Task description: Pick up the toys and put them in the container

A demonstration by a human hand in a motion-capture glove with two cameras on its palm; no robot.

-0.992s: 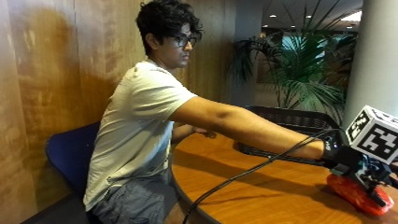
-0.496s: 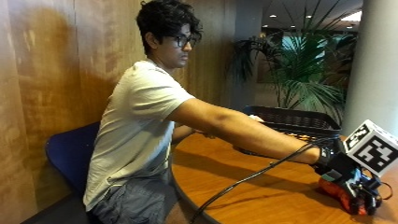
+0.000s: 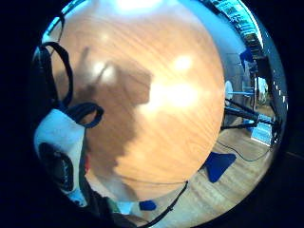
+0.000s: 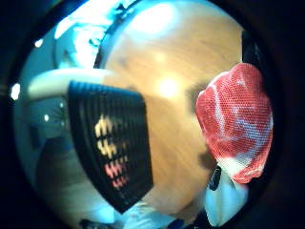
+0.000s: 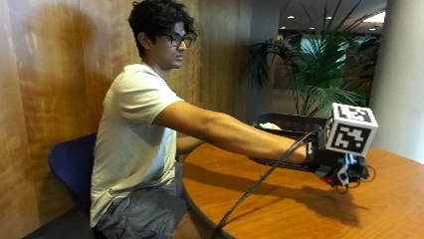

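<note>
Now: gloved right hand (image 5: 338, 167) lifted above table (image 5: 278, 209), red toy (image 4: 236, 129) against its palm; finger closure unclear.
Basket (image 5: 291, 124) at hand's ten o'clock; toy may slip if poorly pinched.

Bare worktop (image 5: 278, 209) lies under your raised arm. The black container (image 5: 291, 124) stands beyond it, a plant (image 5: 318, 74) behind.

We saw a round wooden table (image 5: 278, 209), a blue chair (image 5: 66, 169) against a wood wall (image 5: 46, 74), and a palm (image 5: 324, 74) beyond a pillar (image 5: 397, 74).
</note>
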